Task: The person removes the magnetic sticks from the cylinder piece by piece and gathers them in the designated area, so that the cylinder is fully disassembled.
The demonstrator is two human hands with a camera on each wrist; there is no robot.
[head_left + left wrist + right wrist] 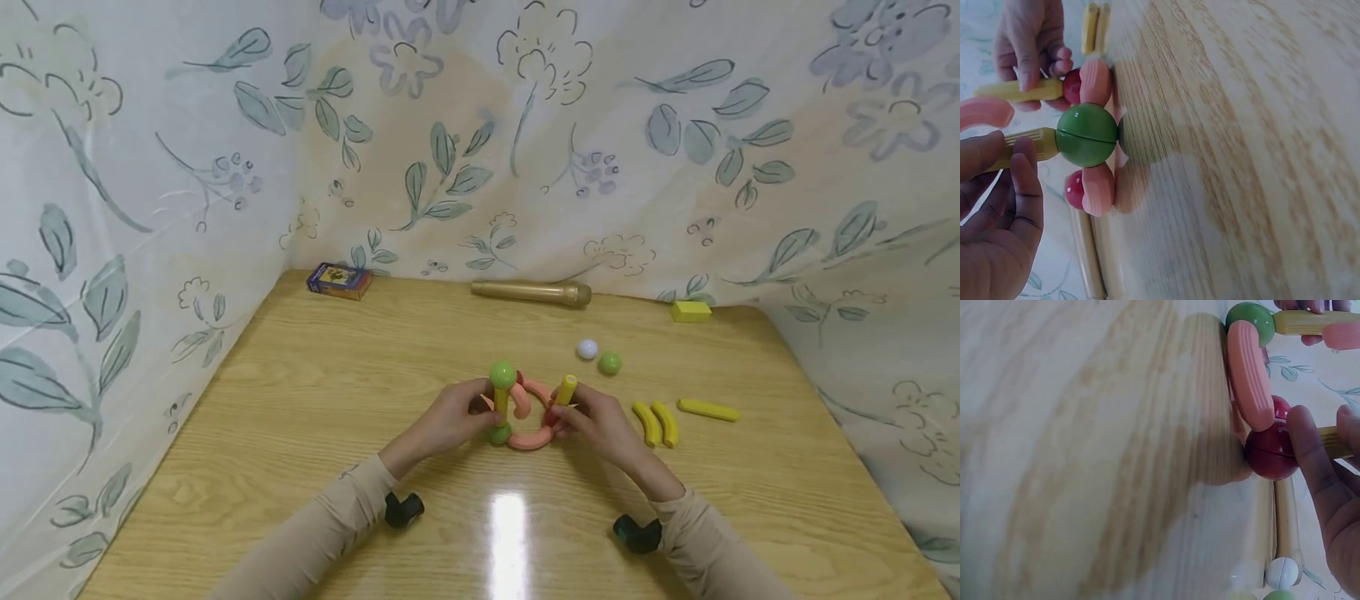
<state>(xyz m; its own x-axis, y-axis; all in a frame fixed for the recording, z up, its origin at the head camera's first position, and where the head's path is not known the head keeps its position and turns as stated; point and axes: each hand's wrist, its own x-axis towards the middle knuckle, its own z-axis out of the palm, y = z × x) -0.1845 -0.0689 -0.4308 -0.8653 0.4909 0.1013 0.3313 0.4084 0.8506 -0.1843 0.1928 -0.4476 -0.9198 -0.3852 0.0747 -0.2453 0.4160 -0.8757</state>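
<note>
A ring of pink curved rods joined by balls lies on the table between both hands. My left hand pinches an upright yellow rod that rises from a green ball in the ring. Another green ball caps that rod, and a further pink curved piece hangs from this top. With thumb and fingers, my right hand grips a second yellow rod, standing at a red ball on the ring's right side. This rod's upper end is bare.
Right of the hands lie two curved yellow pieces and a straight yellow rod. A white ball and a loose green ball sit behind. Along the back are a small box, a gold microphone and a yellow block.
</note>
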